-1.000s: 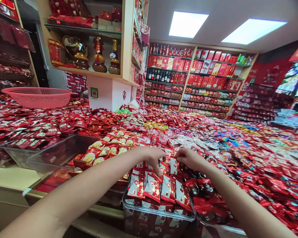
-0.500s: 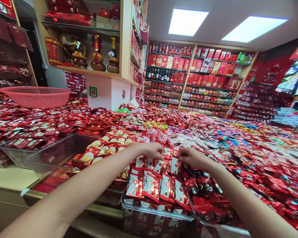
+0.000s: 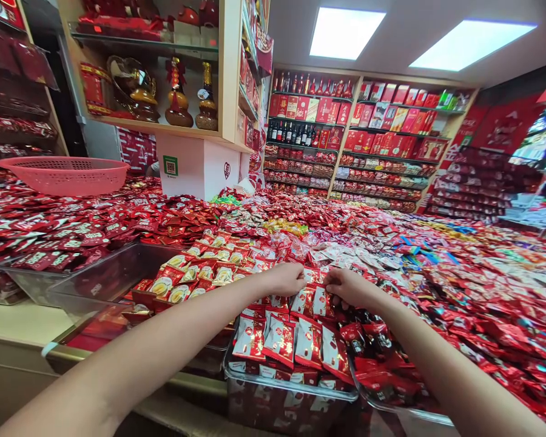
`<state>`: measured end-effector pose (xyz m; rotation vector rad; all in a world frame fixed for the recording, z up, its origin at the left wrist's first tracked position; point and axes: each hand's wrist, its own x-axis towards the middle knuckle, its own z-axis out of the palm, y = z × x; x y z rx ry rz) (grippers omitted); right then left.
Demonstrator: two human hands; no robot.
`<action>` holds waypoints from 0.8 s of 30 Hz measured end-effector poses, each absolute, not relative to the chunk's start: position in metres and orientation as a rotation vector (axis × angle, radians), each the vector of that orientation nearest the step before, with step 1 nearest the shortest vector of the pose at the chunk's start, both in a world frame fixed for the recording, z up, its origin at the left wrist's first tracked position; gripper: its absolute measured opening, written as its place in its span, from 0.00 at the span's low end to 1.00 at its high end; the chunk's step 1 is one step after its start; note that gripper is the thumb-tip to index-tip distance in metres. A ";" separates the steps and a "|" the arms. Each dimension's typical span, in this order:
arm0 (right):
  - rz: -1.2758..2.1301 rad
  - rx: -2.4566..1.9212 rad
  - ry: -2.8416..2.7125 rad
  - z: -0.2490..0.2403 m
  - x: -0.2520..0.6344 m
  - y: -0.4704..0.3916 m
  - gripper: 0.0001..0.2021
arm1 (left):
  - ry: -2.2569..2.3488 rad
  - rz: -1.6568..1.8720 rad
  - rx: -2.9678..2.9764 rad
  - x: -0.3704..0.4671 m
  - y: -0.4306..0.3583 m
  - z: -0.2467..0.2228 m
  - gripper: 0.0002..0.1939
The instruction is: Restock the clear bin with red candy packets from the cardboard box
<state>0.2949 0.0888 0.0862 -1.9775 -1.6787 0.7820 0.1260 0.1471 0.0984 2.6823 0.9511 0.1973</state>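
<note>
My left hand (image 3: 287, 279) is closed, its fingertips pinching the top of a red and white snack packet (image 3: 304, 301). Close on its right, my right hand (image 3: 351, 287) has curled fingers at the upper edge of a similar packet (image 3: 322, 302). Both packets lean upright, side by side, over a clear plastic bin (image 3: 291, 388). In the front of that bin stands a neat row of matching packets (image 3: 279, 341), printed faces toward me. The undersides of both hands' fingers are partly hidden.
Left of the bin are red and gold packets (image 3: 204, 270) and a clear bin (image 3: 118, 273). Dark red packets (image 3: 377, 340) fill a bin at right. Loose sweets (image 3: 482, 291) are heaped beyond. A pink basket (image 3: 66, 182) stands far left, near a shelf cabinet (image 3: 227, 79).
My left hand has shifted slightly right, toward my right hand. The packet under it now stands straight beside the other one. My right hand has barely moved.
</note>
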 end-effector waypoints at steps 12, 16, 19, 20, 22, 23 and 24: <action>0.768 -1.998 -1.692 0.088 0.291 0.087 0.06 | 1.256 0.284 2.542 0.131 0.130 0.096 0.09; 0.750 -2.011 -1.722 0.089 0.291 0.087 0.07 | 1.317 0.332 2.507 0.132 0.127 0.093 0.08; 0.691 -2.056 -1.752 0.089 0.292 0.086 0.07 | 1.330 0.375 2.485 0.130 0.129 0.091 0.11; 0.657 -2.071 -1.763 0.088 0.292 0.085 0.07 | 1.325 0.387 2.481 0.129 0.129 0.091 0.12; 0.571 -2.090 -1.793 0.088 0.292 0.083 0.09 | 1.301 0.388 2.473 0.127 0.130 0.090 0.12; 0.522 -2.095 -1.811 0.087 0.292 0.082 0.10 | 1.285 0.378 2.469 0.126 0.130 0.090 0.11; 0.472 -2.097 -1.832 0.087 0.292 0.081 0.10 | 1.270 0.368 2.467 0.125 0.130 0.090 0.11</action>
